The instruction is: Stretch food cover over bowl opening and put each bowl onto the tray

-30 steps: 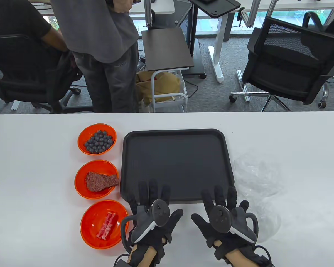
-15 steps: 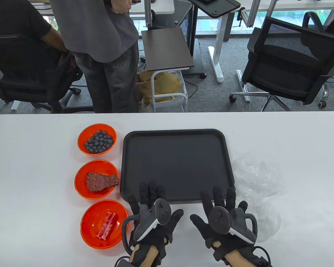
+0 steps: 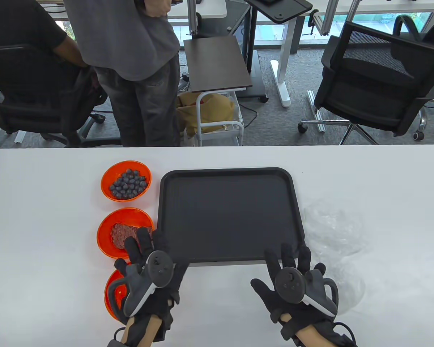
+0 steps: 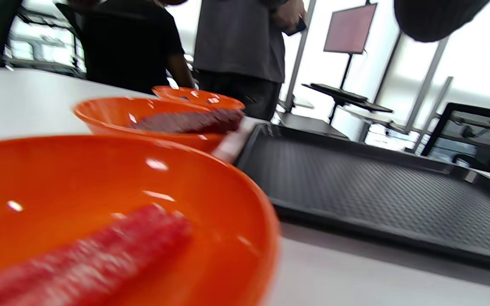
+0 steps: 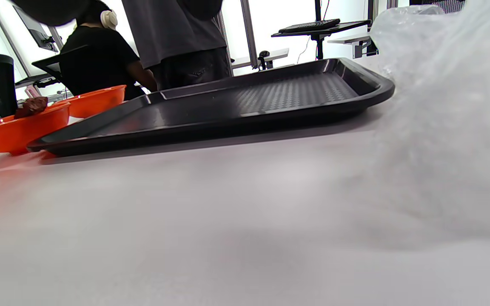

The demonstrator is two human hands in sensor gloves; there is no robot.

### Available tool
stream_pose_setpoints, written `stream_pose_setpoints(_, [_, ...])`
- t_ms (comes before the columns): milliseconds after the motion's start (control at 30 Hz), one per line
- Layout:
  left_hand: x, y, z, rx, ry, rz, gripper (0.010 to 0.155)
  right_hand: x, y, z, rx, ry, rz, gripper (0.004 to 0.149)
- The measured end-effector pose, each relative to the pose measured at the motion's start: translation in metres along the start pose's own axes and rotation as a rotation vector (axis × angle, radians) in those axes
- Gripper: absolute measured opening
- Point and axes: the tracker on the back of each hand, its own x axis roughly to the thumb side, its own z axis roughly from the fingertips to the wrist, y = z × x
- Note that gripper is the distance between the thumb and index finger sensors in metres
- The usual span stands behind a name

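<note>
Since half a second ago the left hand (image 3: 148, 274) has swung left from the tray's (image 3: 230, 173) near edge; it now hovers over the nearest bowl (image 3: 110, 292) of red strips (image 4: 83, 259), fingers spread, its grip holding nothing. Right hand (image 3: 291, 283) rests on the worktop (image 3: 39, 224), fingers straight, grip empty. Clear food covers (image 3: 334, 227) lie right of the tray; meat bowl (image 3: 106, 231) and blueberry bowl (image 3: 126, 180) sit left of it.
</note>
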Motion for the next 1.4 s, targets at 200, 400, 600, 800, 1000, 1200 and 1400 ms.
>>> stream_pose_setpoints(200, [-0.052, 0.005, -0.007, 0.012, 0.161, 0.045, 0.091, 0.002, 0.001, -0.001, 0.007, -0.005, 0.004, 0.088])
stream_pose_setpoints(400, [-0.079, -0.011, -0.017, -0.133, 0.275, -0.004, 0.084, 0.001, 0.0, 0.0, 0.011, 0.0, -0.007, 0.088])
stream_pose_setpoints(600, [-0.089, -0.022, -0.023, -0.133, 0.316, -0.006, 0.074, -0.001, 0.0, 0.0, 0.006, 0.005, -0.017, 0.088])
stream_pose_setpoints(800, [-0.095, -0.032, -0.026, -0.156, 0.31, 0.05, 0.065, -0.003, -0.001, 0.0, 0.007, 0.01, -0.023, 0.088])
stream_pose_setpoints(1000, [-0.105, -0.041, -0.03, -0.177, 0.312, 0.144, 0.053, -0.003, -0.001, 0.001, 0.008, 0.01, -0.026, 0.087])
stream_pose_setpoints(1200, [-0.111, -0.039, -0.027, -0.182, 0.3, 0.209, 0.05, -0.005, -0.002, 0.0, 0.006, 0.013, -0.034, 0.087])
stream_pose_setpoints(1400, [-0.084, -0.031, -0.017, -0.201, 0.199, 0.244, 0.05, -0.01, -0.006, 0.0, -0.023, 0.027, -0.058, 0.087])
